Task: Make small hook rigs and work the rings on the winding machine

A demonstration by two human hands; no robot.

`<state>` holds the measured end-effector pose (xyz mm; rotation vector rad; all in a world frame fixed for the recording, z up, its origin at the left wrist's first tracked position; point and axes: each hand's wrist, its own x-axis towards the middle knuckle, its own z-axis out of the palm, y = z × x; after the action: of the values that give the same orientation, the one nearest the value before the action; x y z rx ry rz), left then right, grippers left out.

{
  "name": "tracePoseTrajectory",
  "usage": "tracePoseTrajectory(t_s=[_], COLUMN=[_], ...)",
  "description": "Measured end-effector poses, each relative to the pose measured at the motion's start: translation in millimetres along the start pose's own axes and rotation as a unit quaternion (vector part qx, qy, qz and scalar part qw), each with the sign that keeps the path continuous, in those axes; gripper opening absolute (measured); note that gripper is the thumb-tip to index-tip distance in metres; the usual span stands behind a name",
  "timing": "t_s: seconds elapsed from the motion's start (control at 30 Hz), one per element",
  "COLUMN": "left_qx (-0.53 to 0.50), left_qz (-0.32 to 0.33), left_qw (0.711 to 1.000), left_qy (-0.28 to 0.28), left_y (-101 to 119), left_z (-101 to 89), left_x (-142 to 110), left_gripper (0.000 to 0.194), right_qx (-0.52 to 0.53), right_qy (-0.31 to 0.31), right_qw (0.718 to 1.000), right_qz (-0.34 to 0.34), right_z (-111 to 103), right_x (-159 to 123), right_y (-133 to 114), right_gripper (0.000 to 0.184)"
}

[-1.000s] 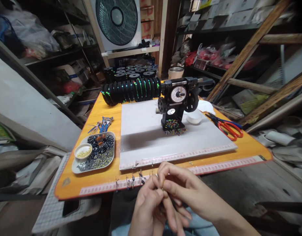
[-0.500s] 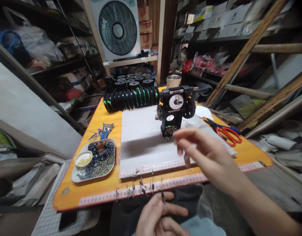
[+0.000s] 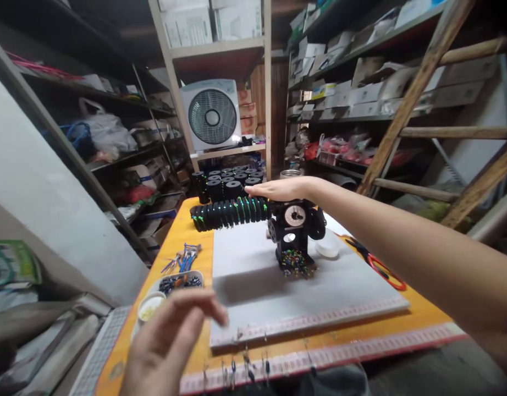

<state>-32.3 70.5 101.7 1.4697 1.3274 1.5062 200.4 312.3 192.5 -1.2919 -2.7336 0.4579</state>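
Note:
My right hand is stretched out flat, fingers together, above the top of a black hand-cranked machine with a dial; whether it touches the machine I cannot tell. Just left of the fingertips is a row of black spools wound with green cord, joined to the machine's side. My left hand is raised near the table's left front, fingers slightly bent and thumb apart, with nothing visible in it. It partly covers a tray of small dark beads and a little white bowl of pale beads.
Small coloured beads lie at the machine's base on a white board. Red-handled scissors lie at the right, blue-handled tools at the left. Beaded pieces hang along the front edge. More black spools stand behind.
The view has tilted up. My right hand has moved forward and flattened above the machine. My left hand has risen from the lap to the left, beside the tray.

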Motion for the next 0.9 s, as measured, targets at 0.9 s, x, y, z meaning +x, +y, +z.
tracePoseTrajectory(t_s=[0.9], left_qx=[0.535], left_qz=[0.129], left_qw=[0.781], left_qy=[-0.294], left_y=[58], left_z=[45.1], left_x=[192], left_gripper=[0.056], right_qx=[-0.012], right_qy=[-0.024], right_qw=[1.0], right_qz=[-0.001], right_z=[-16], right_x=[34], right_y=[-10], right_gripper=[0.046])
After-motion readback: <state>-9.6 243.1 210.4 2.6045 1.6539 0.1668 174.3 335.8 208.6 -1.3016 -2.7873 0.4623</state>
